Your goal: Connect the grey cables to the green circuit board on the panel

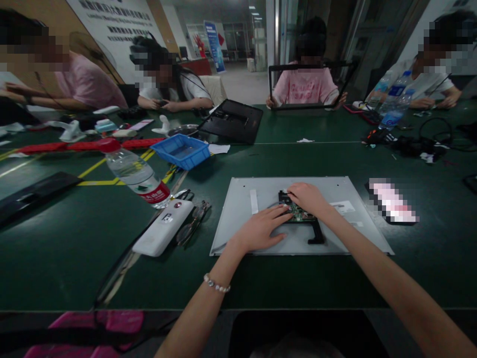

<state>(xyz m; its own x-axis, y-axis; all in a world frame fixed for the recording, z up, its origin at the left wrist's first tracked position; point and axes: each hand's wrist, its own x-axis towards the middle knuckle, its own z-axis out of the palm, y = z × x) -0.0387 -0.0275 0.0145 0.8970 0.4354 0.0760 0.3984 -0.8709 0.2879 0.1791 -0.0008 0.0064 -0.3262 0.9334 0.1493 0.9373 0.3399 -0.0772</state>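
The green circuit board (298, 214) sits with its black frame (316, 232) near the middle of a grey panel (233, 211), which lies flat on the dark green table (283, 283). The person's left hand (263, 227) comes in from the board's 8 o'clock, fingers loosely spread and thumb apart, fingertips resting at the board's near-left edge without a grip. The right hand (307, 199) covers its 12 to 1 o'clock side, fingers bent down towards the frame's far end; whether they pinch anything cannot be told.

The board looks light and stiff but fragile, its small parts probably easily harmed by pressing on the face. The frame seems the safer hold: its bare foot at 5 o'clock, or its outer edges. The panel appears thin, rigid and rather smooth, likely best lifted by opposite edges at 3 and 9 o'clock, kept level so that nothing slides.
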